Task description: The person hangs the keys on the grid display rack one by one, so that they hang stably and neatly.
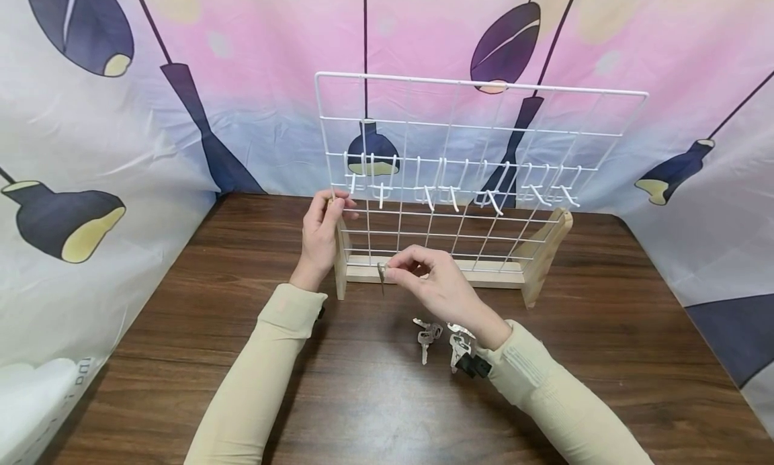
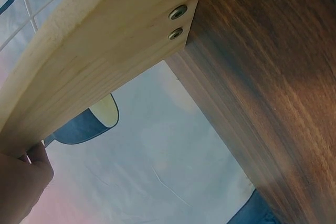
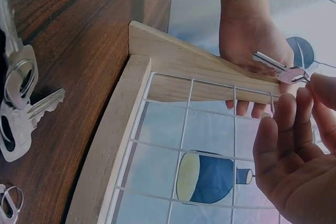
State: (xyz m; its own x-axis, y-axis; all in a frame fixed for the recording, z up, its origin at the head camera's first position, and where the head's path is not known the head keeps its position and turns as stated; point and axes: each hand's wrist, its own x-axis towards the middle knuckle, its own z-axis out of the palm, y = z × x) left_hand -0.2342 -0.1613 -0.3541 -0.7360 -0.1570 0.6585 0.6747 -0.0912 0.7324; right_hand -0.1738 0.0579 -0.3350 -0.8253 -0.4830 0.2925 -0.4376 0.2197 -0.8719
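My left hand (image 1: 322, 231) grips the top of the left wooden side piece (image 2: 100, 40) of a white wire grid rack (image 1: 417, 234), its fingers reaching behind. In front of the grid's lower left part, my right hand (image 1: 440, 280) pinches a small bunch of silver keys (image 3: 286, 72) between thumb and finger, and they hang clear of the rack. How many keys are in that bunch I cannot tell. Several white hooks (image 1: 450, 196) hang in a row on the grid, with nothing on them.
On the brown wooden table (image 1: 375, 398), below my right hand, lie a ringed bunch of keys (image 1: 424, 341) and another bunch (image 3: 18, 98) beside it, partly hidden by my wrist. A patterned cloth (image 1: 272, 102) hangs behind. At the left edge sits a white bundle (image 1: 42, 398).
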